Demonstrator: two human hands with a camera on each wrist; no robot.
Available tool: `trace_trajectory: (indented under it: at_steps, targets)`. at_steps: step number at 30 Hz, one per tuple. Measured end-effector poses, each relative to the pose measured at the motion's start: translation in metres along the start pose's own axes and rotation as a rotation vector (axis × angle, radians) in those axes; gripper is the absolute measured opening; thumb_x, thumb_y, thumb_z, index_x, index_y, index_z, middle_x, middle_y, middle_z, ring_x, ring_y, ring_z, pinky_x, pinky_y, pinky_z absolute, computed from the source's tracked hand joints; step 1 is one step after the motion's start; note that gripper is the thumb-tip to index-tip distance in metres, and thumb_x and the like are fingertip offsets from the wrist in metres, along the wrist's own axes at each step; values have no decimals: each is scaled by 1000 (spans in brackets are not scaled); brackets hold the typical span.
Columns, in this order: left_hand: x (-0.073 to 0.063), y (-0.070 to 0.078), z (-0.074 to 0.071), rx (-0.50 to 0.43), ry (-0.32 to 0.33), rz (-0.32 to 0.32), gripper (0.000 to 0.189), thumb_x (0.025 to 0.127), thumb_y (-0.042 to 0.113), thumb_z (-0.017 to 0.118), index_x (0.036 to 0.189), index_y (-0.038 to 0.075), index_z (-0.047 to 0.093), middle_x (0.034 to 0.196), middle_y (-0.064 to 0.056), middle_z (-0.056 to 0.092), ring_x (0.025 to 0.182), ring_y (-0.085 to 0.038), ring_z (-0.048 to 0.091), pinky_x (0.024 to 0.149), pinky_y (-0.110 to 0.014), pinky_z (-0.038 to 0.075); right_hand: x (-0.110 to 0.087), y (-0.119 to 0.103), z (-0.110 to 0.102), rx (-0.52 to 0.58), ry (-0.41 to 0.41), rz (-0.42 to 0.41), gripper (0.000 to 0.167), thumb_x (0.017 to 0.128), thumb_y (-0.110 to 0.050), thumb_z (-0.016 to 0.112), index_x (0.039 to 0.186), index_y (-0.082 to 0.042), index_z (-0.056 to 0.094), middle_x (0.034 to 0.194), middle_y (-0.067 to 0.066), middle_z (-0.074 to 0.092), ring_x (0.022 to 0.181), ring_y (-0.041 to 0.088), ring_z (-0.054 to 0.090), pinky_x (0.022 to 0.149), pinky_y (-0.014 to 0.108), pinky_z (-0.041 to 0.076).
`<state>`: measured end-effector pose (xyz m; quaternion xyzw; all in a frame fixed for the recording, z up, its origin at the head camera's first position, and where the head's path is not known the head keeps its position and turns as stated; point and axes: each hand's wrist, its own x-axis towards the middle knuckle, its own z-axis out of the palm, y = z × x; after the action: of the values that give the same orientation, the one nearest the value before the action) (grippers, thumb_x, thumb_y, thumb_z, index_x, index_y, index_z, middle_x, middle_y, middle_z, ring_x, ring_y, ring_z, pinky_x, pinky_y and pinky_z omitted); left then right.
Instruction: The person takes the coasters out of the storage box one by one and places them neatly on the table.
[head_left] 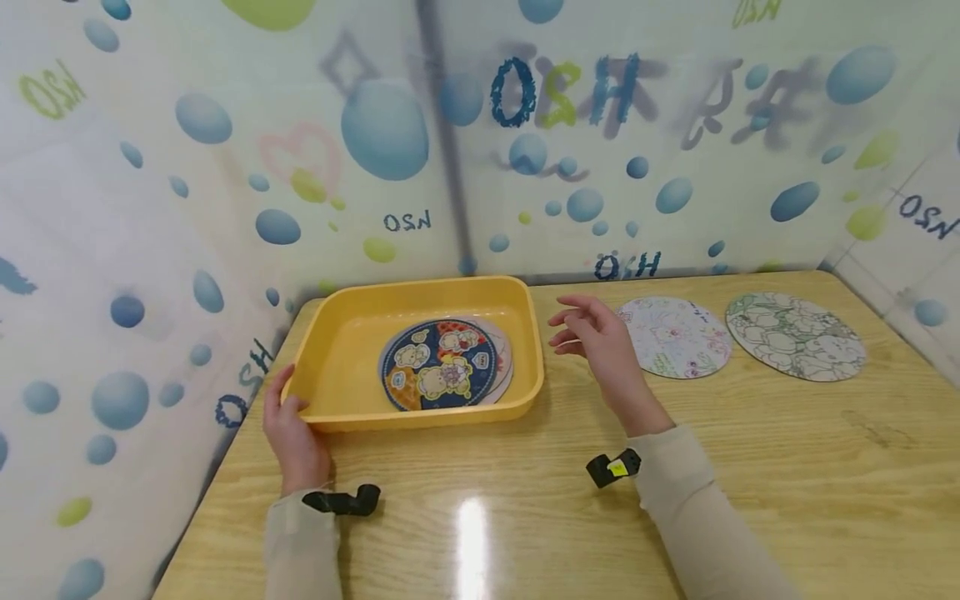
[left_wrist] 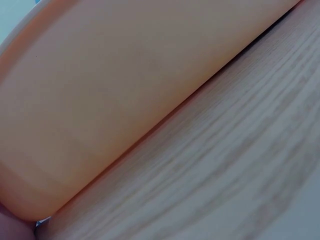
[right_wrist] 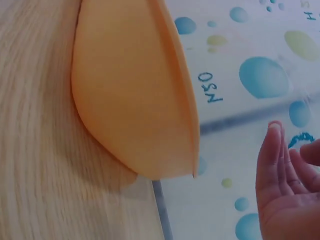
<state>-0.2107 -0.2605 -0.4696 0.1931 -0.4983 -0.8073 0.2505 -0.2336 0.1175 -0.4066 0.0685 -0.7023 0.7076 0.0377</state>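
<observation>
A yellow plastic tray (head_left: 341, 358) stands on the wooden table at the left. Its front left corner is gripped by my left hand (head_left: 296, 442), thumb over the rim and fingers along the outer side. Inside the tray lies a dark blue round mat (head_left: 411, 357) with cartoon bears, partly covering a pale pink round one (head_left: 504, 354). My right hand (head_left: 600, 337) hovers between the tray and a pale round mat (head_left: 675, 337), fingers loosely bent and holding nothing. In the right wrist view, those fingers (right_wrist: 270, 160) show apart from the tray's side (right_wrist: 125, 85).
To the far right lies another round mat (head_left: 795, 337) with a green line drawing. A patterned curtain (head_left: 465, 167) hangs behind the table (head_left: 540, 517) and along its sides. Each wrist wears a small black camera.
</observation>
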Motion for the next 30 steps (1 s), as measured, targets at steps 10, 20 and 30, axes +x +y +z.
trace_trajectory:
  at_steps: [10, 20, 30]
  targets:
    - [-3, 1, 2, 10, -21, -2, 51, 81, -1, 28, 123, 14, 51, 133, 1, 34, 116, -26, 40, 97, -37, 34, -11, 7, 37, -41, -189, -123, 32, 92, -12, 45, 125, -10, 47, 112, 8, 54, 104, 18, 53, 91, 28, 41]
    - [-3, 3, 4, 9, -7, 2, 50, 81, -1, 28, 122, 13, 52, 130, -1, 37, 114, -26, 41, 97, -37, 34, -17, 17, 54, -153, -279, -149, 35, 91, -14, 48, 126, -11, 45, 125, 6, 46, 111, 18, 47, 93, 36, 40]
    - [-2, 2, -1, 20, 1, -8, 49, 82, -1, 29, 123, 14, 52, 131, 0, 36, 115, -25, 40, 98, -36, 34, -10, 17, 75, -559, -126, -32, 39, 88, -23, 47, 127, -16, 46, 119, -6, 48, 107, 14, 48, 87, 30, 44]
